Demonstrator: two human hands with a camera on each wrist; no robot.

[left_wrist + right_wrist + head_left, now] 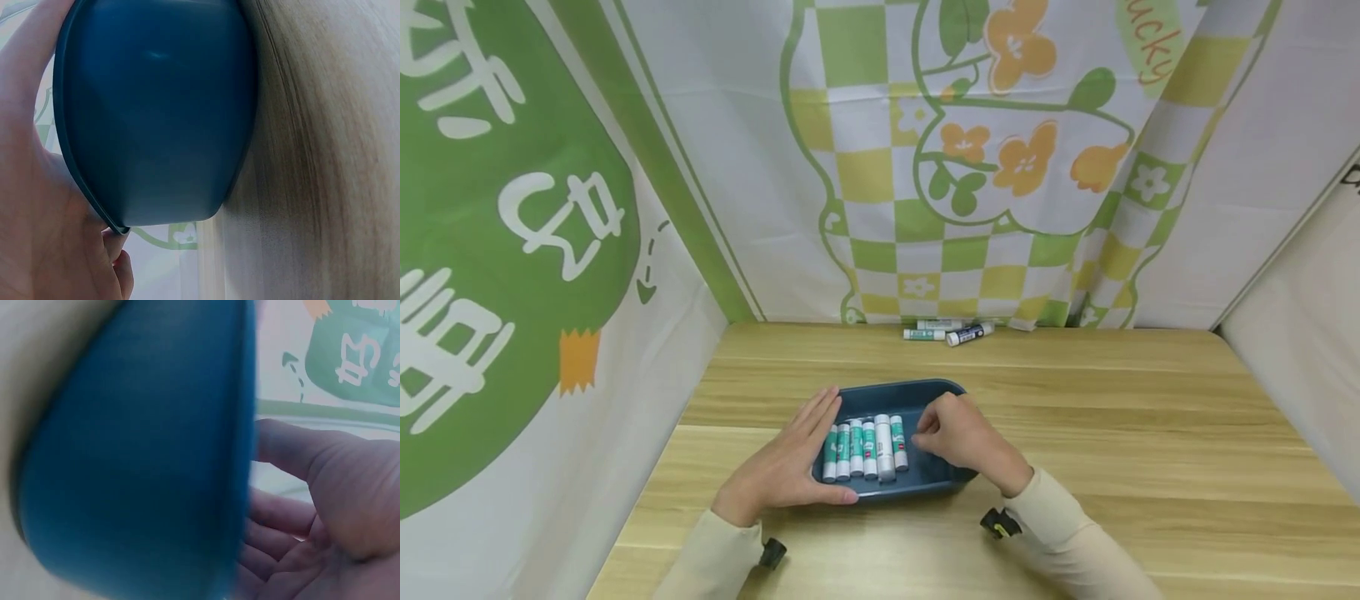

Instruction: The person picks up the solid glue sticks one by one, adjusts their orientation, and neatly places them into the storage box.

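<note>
— Filling the blue tray mid-worktop with glue sticks?
— Yes. My left hand lies flat, steadying it; my right hand curls inside, contents hidden. Next, I'd fetch the far sticks.

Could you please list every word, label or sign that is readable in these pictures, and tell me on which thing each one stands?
"ucky": orange letters, cut off by the frame edge, on a green patch of the checked flower cloth behind the table.
Large white characters on the green banner at left: partly cut off, I cannot read them reliably.
Labels on the glue sticks in the blue tray: too small.
Labels on the loose sticks by the cloth: too small.
</note>
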